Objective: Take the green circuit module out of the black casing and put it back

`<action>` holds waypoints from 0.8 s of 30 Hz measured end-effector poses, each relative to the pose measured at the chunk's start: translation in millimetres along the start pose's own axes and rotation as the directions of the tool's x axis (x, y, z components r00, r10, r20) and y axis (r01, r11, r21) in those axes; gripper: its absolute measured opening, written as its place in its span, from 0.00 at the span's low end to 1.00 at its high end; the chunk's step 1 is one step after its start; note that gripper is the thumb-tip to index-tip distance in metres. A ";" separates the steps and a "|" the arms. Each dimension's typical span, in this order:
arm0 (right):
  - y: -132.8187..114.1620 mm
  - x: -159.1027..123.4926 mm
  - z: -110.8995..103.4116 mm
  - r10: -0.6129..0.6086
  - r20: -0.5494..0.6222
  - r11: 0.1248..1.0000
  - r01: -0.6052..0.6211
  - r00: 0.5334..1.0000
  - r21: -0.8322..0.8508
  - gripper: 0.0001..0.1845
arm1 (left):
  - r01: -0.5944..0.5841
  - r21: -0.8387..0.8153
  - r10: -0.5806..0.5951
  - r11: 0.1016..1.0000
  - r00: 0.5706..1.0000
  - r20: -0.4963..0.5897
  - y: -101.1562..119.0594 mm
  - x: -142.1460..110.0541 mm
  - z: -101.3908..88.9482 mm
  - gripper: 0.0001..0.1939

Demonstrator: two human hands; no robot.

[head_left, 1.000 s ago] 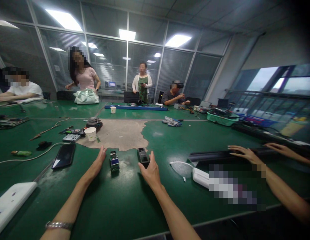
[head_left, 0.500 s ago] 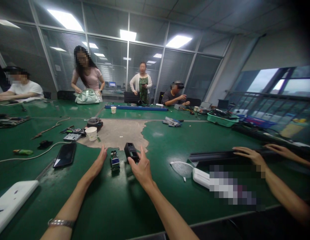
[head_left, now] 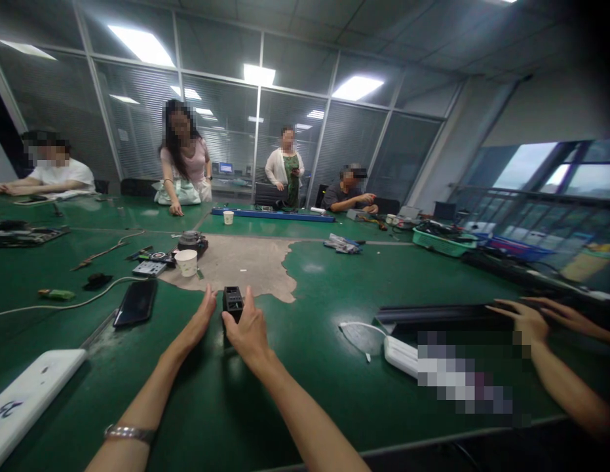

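Note:
My right hand (head_left: pixel 250 331) grips a black box-shaped plastic housing (head_left: pixel 232 300) with openings in its top, the thumb on the near side and the fingers along the right. My left hand (head_left: pixel 201 318) is just left of the housing, its fingers stretched forward and holding nothing. Whether the left fingertips touch the housing I cannot tell. The small circuit board module seen earlier is hidden now, where the housing stands.
Beyond my hands, a paper cup (head_left: pixel 187 263) and electronic parts stand by a brown sheet (head_left: pixel 250 259). To the left lie a phone (head_left: pixel 135 303) and a white power strip (head_left: pixel 44 393). A co-worker's hands (head_left: pixel 528 321) touch a long black part (head_left: pixel 437 316) at right. Several people are around the table.
My right hand has carried the housing left, over the spot where the circuit board module stood, and the module has gone from sight. The view has shifted slightly.

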State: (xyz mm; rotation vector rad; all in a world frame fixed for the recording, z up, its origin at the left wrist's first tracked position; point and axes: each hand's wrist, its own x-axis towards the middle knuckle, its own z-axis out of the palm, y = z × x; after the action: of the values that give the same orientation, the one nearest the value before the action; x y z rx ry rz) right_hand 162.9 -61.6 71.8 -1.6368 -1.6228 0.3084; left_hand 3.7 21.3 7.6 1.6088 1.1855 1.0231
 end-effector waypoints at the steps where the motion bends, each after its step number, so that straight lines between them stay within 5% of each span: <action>1: -1.1 -0.8 1.4 0.001 0.005 1.000 -0.001 1.000 -0.024 0.47 | -0.006 0.000 0.006 1.000 1.000 0.002 0.9 -0.7 0.1 0.48; 13: 10.5 -17.3 9.1 -0.017 0.106 0.990 0.031 0.994 -0.135 0.50 | -0.002 -0.020 0.002 1.000 1.000 0.002 2.1 -2.3 -0.1 0.47; 24: 26.0 -16.3 22.9 0.008 0.065 0.999 -0.011 0.998 0.048 0.51 | -0.013 -0.010 0.013 1.000 1.000 0.003 -9.1 2.1 -0.8 0.47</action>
State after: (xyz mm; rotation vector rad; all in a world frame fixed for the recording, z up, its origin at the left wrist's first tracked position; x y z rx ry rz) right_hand 164.2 -65.0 33.7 -1.6131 -1.6438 0.4067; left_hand 1.1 25.0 -0.5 1.6117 1.1679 1.0328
